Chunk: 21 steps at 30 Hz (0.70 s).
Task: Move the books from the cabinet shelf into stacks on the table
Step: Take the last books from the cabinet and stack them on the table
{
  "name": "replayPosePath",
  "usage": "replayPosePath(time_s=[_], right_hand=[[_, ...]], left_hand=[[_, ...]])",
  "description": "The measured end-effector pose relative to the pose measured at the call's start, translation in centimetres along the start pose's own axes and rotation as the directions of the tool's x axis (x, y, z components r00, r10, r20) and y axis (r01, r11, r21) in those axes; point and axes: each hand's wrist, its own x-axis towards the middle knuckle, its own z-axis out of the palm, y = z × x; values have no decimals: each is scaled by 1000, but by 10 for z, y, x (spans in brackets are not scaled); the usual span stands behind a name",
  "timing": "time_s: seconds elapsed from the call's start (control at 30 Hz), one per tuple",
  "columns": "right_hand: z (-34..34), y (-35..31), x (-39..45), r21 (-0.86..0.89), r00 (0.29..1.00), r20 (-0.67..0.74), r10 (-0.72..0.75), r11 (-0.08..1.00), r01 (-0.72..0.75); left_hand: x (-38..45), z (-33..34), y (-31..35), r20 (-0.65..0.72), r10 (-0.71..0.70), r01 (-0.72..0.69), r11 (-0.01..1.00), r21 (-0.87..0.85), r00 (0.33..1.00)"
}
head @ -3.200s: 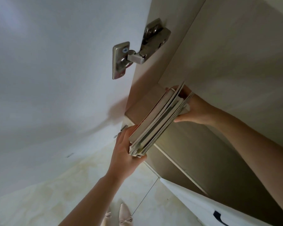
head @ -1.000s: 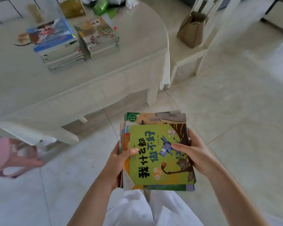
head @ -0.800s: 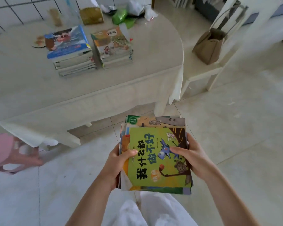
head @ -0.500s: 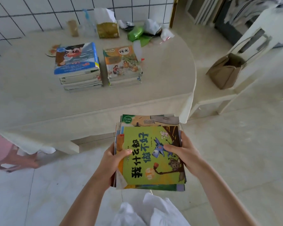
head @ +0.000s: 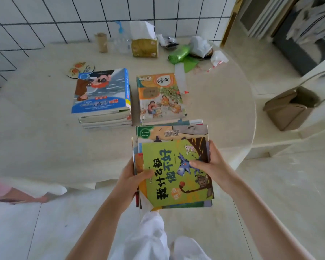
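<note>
The person stands at the near edge of the round cream-coloured table [head: 36, 147] and holds a bundle of thin picture books [head: 174, 166] with a green cover on top. The left hand [head: 131, 177] grips the left edge of the bundle, thumb on the cover. The right hand [head: 212, 166] grips the right edge, thumb also on the cover. The bundle is above the table edge, just in front of two stacks. The left stack with a blue cover [head: 101, 94] and the right stack with an orange-green cover [head: 160, 96] lie side by side. A tissue box [head: 144, 47] and a green plastic roll [head: 178, 54] are near the tiled wall.
</note>
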Motion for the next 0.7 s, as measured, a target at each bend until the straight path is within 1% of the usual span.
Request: replayPosePath(time_s=[0.07,0.13,0.2,0.27,0.37,0.47,0.53,0.6,0.7], right_hand=[[1,-9,25,21,1000,-17,-17,1000,18],[5,-17,48,53,999,-17,-32,998,33],[12,-24,69,81,996,-29,-85,993,87],[17,-28,90,77,990,-59,-131,988,135],[25,-29,116,69,977,-143,-155,984,166],[32,-26,132,38,967,-181,-178,981,188],[31,-23,142,29,959,-203,-196,978,206],[28,-19,149,-1,958,-193,-211,977,215],[23,-7,157,-52,963,-157,-217,976,212]], left_hand=[[22,-9,13,21,39,-41,997,69,999],[45,-20,23,17,46,-48,992,116,999],[68,-31,33,-5,68,-66,986,154,998],[89,-40,40,-57,117,-102,970,220,991],[111,-46,44,-125,212,-163,933,321,969],[127,-53,40,-164,316,-221,876,428,934],[136,-58,39,-174,362,-248,850,465,916],[141,-58,39,-150,413,-287,810,511,898],[144,-54,35,-136,442,-296,768,568,886]])
